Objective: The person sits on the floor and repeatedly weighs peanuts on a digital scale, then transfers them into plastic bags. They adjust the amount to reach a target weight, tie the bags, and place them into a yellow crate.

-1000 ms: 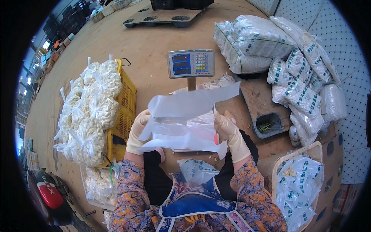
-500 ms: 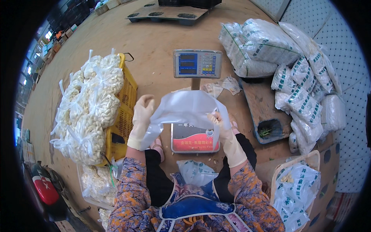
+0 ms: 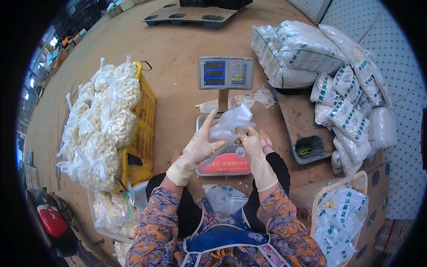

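Your left hand (image 3: 199, 144), in a cream glove, is held with the thumb and forefinger spread wide, the forefinger pointing up along the near-left side of a cloudy plastic bag (image 3: 231, 121); whether the other fingers grip it, you cannot tell from here. Your right hand (image 3: 252, 143), gloved the same way, has its fingers bent together, pinching the bag at its lower right edge. The bag is bunched between your two hands, above the flat plate (image 3: 222, 165) of a scale, in front of the post that carries the display (image 3: 225, 73). The plate has a red front part. Behind the scale, crumpled plastic scraps (image 3: 263, 97) lie on the floor (image 3: 178, 53).

To your left is a yellow crate (image 3: 138, 149) with knotted clear bags (image 3: 104, 129) full of small pale pieces piled at it, and nearer you a tub (image 3: 113, 213) of similar pieces. To your right, plastic-wrapped packs (image 3: 307, 53) are heaped beside and partly over a dark pallet (image 3: 302, 122). Nearer you stands a pale-rimmed basket (image 3: 316, 202) with printed plastic bags (image 3: 340, 222) in it.
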Action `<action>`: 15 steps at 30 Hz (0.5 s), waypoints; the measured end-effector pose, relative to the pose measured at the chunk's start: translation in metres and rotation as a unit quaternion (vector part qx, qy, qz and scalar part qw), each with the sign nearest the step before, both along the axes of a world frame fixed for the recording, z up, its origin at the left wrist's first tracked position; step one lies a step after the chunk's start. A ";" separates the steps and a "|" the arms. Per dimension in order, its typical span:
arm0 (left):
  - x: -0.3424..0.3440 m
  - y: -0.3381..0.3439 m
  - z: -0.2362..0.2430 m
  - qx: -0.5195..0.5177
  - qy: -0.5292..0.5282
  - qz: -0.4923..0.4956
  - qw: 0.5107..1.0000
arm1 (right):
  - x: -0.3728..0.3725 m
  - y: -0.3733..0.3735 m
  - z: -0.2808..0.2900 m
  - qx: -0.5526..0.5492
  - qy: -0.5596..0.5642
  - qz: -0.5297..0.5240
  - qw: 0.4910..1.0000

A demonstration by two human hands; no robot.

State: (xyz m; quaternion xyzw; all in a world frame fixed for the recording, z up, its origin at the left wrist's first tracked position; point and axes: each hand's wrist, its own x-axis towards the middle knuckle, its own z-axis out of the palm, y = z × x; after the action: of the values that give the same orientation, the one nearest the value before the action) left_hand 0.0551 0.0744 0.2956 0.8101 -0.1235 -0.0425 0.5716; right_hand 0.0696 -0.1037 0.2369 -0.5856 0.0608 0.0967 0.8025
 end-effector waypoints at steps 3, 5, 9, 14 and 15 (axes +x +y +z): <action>0.000 -0.007 -0.003 -0.048 0.063 -0.024 0.997 | 0.003 -0.007 -0.010 0.035 0.004 -0.025 0.999; -0.004 -0.003 -0.005 0.022 0.032 -0.059 0.998 | 0.004 -0.002 -0.001 0.106 0.012 -0.032 0.994; -0.014 -0.001 0.003 0.046 -0.050 -0.282 0.957 | 0.002 -0.014 0.002 0.032 -0.050 -0.005 0.998; -0.007 -0.005 -0.003 -0.086 0.173 -0.124 0.973 | -0.001 -0.005 -0.002 0.086 0.003 -0.013 0.996; -0.004 -0.007 -0.010 -0.091 0.147 -0.060 0.983 | -0.004 0.001 0.000 0.094 -0.004 0.006 0.996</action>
State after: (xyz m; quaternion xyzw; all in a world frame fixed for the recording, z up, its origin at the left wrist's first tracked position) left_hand 0.0513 0.0669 0.2855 0.7310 -0.0901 -0.1837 0.6510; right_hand 0.0658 -0.1030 0.2373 -0.5084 0.0448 0.1047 0.8536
